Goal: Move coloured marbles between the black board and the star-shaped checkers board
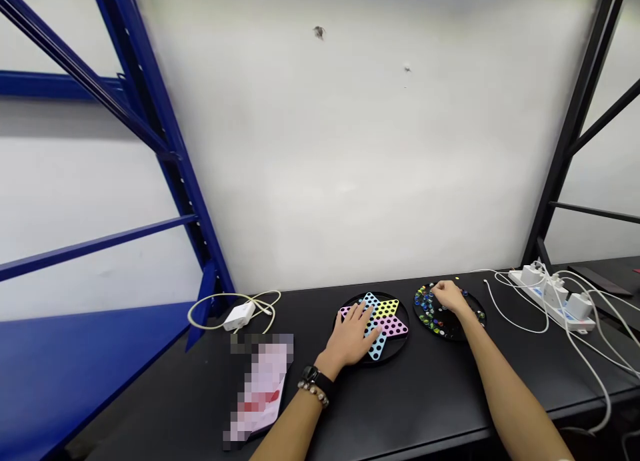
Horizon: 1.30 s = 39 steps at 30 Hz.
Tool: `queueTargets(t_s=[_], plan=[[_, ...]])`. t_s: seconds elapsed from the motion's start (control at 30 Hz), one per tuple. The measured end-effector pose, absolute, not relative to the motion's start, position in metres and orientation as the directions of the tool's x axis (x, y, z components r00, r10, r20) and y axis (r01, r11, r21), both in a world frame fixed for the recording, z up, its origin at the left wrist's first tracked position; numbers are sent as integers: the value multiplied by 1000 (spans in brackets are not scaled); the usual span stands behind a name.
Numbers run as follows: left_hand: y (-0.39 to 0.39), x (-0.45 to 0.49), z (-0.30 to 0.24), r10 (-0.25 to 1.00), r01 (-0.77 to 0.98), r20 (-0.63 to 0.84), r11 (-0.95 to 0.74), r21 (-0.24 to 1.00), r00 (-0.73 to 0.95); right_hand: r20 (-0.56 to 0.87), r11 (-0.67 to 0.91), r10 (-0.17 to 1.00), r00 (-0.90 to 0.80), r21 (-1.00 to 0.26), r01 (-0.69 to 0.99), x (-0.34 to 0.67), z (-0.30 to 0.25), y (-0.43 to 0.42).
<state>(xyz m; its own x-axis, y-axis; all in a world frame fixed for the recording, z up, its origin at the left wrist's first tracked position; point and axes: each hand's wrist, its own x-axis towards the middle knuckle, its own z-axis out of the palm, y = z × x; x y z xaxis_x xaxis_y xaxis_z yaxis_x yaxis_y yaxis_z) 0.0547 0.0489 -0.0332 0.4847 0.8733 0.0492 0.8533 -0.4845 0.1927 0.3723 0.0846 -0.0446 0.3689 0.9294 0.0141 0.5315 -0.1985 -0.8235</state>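
Observation:
My left hand (351,333) lies flat with fingers spread across a star-shaped Chinese checkers board (392,326), covering part of its left side. Pink, blue and yellow points of the board show, dotted with dark holes. Under the board is a round black tray (400,352). To the right, my right hand (449,295) is over a second round black tray (453,336), its fingers drawn together and pointing down. Whatever they pinch, if anything, is hidden. Many coloured glass marbles (425,304) lie in that tray, mostly on its left side.
A blurred-out phone-like device (263,394) lies at the front left. Behind it are a white charger (239,316) and its looped cable. On the right stands a power strip (553,301) with plugs and trailing white cables. Blue shelf posts (170,148) rise at the left, before a white wall.

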Motion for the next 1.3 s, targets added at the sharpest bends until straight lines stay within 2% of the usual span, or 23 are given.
queueTargets(t_s=[0.17,0.33,0.43,0.53,0.73,0.8,0.87,0.93,0.97,1.0,1.13,1.2,1.27,1.3], plan=[[46,56,-29,876,857,37,-478,193,481,22,-224,956,293,-589,776,364,-43,80],[45,57,-26,875,856,33,-481,189,483,-23,-241,966,256,-425,873,350,-32,69],[45,56,-27,873,854,41,-484,191,486,-49,-239,970,238,-368,898,346,-30,66],[46,55,-29,872,854,38,-485,190,487,-72,-232,972,222,-384,893,346,-31,66],[46,56,-28,874,859,17,-481,174,485,-59,-206,973,221,-646,735,352,-27,71],[46,56,-28,878,864,9,-473,174,479,-56,-134,986,155,-817,561,355,-21,72],[46,56,-28,880,867,7,-468,173,474,-41,-51,997,67,-987,153,359,-15,72],[46,56,-28,878,864,13,-473,170,478,-12,-5,1000,28,-969,-245,361,-11,72],[46,56,-28,876,863,16,-477,168,481,-6,10,999,48,-947,-321,362,-10,72],[46,56,-28,875,861,19,-481,167,485,-11,17,996,89,-952,-305,362,-10,73],[45,56,-27,878,865,8,-473,169,478,-31,-64,964,262,-991,117,356,-20,77],[44,57,-26,883,870,-1,-463,170,470,-33,-105,954,298,-968,228,351,-27,78],[44,57,-25,882,870,-1,-464,169,471,-6,-159,942,335,-888,432,346,-34,78],[44,57,-25,881,868,1,-467,168,473,14,-197,940,342,-794,575,344,-37,77]])
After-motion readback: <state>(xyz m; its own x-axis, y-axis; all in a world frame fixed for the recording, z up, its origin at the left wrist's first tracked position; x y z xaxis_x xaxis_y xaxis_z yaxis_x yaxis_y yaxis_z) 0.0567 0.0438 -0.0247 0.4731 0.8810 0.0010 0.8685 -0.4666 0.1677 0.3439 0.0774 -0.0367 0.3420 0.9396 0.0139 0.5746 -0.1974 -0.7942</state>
